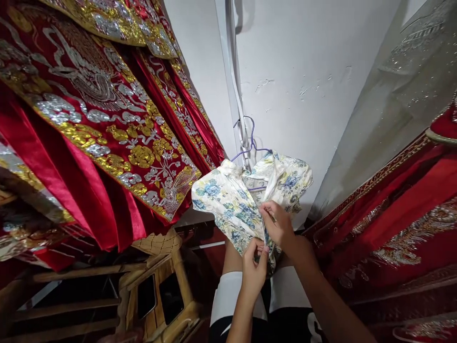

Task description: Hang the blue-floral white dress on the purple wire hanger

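Observation:
A white short-sleeved dress (232,200) with blue and yellow flowers hangs in front of me on a purple hanger (252,145). Its collar and upper front gape apart. My left hand (255,257) pinches the front edge low down, near the waist. Higher on the same opening, my right hand (277,223) grips the other part of the edge between thumb and fingers. The lower part of the garment is hidden behind my hands and wrists.
Red robes with gold and silver embroidery (143,157) hang on the left. More red embroidered clothing (392,228) hangs at the right, beside a sheer glittery fabric (389,105). A bamboo chair (182,281) stands at lower left. Behind the hanger is a white wall (300,62) with a vertical metal strip (228,57).

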Demonstrator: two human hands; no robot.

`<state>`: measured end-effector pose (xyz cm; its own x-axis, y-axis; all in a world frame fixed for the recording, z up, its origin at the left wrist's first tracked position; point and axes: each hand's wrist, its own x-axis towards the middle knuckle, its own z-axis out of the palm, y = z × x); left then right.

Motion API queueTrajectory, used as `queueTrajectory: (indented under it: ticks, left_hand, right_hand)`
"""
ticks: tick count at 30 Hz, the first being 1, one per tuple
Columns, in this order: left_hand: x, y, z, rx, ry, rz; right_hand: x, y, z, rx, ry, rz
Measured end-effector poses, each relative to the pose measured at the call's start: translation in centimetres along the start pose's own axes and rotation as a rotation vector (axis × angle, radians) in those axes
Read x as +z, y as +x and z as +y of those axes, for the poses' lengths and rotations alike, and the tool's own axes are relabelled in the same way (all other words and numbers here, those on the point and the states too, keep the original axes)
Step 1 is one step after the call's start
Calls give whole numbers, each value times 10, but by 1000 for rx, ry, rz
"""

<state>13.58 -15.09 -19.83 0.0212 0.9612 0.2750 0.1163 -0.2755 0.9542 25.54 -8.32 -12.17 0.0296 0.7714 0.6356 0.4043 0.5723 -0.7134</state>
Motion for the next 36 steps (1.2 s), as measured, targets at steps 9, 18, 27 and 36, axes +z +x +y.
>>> queueTrajectory:
  ticks: [9, 18, 27, 36]
  left_hand:
    - [-3, 9, 2, 11, 25, -60]
    - [-14, 26, 2, 75, 233, -146]
    - [-43, 128, 120, 517, 288, 88]
    - [-44, 153, 151, 615, 510, 144]
  right_hand:
    - [-11, 93, -19, -182, -14, 43]
    - [-15, 118, -33, -237, 18, 66]
    - [-29, 94, -44, -232, 36, 53]
    - [-17, 87, -13, -240, -12, -33]
